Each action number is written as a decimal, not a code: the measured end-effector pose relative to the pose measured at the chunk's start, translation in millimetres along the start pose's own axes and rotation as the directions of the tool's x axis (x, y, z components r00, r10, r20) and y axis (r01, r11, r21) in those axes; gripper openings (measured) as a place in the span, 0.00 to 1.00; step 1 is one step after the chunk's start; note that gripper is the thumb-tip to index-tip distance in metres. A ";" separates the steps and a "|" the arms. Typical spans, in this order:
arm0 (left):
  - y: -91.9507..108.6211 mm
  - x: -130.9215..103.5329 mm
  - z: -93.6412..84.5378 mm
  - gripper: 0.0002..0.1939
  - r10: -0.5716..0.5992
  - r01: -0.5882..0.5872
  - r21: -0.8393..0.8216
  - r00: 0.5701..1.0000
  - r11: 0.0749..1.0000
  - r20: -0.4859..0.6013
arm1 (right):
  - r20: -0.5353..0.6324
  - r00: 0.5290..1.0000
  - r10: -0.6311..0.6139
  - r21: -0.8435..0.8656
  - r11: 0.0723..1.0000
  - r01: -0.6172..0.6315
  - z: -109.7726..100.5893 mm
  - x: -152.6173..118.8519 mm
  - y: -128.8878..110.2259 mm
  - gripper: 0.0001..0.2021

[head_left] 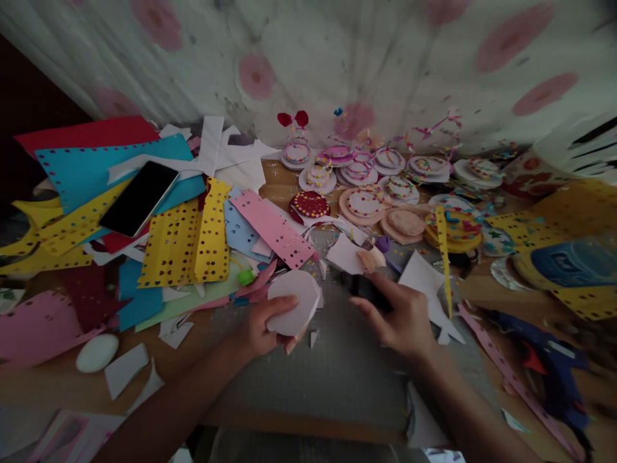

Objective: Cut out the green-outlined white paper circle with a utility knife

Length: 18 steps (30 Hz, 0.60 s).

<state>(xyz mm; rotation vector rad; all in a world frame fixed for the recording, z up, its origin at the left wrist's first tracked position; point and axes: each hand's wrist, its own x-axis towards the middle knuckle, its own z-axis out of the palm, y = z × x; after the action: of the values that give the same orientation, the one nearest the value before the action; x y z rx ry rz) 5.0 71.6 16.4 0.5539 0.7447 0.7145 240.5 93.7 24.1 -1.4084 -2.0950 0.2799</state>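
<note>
My left hand (270, 325) grips a rounded white paper piece (294, 302), thumb on top and fingers beneath it, over the grey mat (337, 373). To its right, my right hand (402, 315) is closed around a dark object (365, 289), too dim and blurred to name for certain. Just beyond that object lie white paper scraps (348, 254) and a small peach piece (371, 258). A larger cut white sheet (424, 283) rests to the right of my right hand. The two hands are apart.
Punched yellow paper (173, 244), a pink strip (272, 228) and a black phone (139, 198) lie at left. Several small decorated paper hats (365, 202) stand at the back. A blue glue gun (549, 360) and a blue-labelled jar (569, 262) are at right.
</note>
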 end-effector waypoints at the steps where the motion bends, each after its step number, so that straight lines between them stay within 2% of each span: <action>1: 0.0 1.0 0.3 0.23 0.011 -0.011 0.005 1.000 1.000 -0.009 | 0.030 0.998 -0.058 0.021 0.998 0.058 0.2 -0.8 -3.7 0.24; 4: -0.8 4.1 -0.6 0.25 0.036 -0.035 0.031 0.999 0.999 -0.022 | 0.109 0.979 -0.171 0.071 0.984 0.164 1.0 -3.3 -14.0 0.24; 9: -2.0 3.8 -6.1 0.26 0.028 -0.026 0.061 0.999 0.998 -0.023 | 0.158 0.964 -0.216 0.082 0.975 0.205 1.7 -4.9 -16.6 0.25; 12: -1.4 -1.2 -6.7 0.24 -0.014 0.014 0.068 1.000 0.998 -0.006 | 0.119 0.978 -0.169 0.007 0.986 0.169 2.1 -3.0 -9.1 0.25; 15: -2.5 -3.3 -3.7 0.21 -0.062 0.062 0.073 0.998 0.995 -0.001 | 0.024 0.998 -0.051 -0.114 0.992 0.053 1.5 -0.6 0.3 0.25; 18: -4.7 2.0 0.4 0.20 0.013 -0.006 0.084 0.997 0.996 -0.075 | 0.001 1.000 -0.013 -0.106 0.994 0.014 1.2 0.0 2.9 0.25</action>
<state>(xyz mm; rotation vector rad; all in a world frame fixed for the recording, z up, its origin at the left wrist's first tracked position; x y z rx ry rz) 8.1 70.0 12.6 0.6095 0.8457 0.7185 242.0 95.1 21.7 -1.4543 -2.1467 0.1660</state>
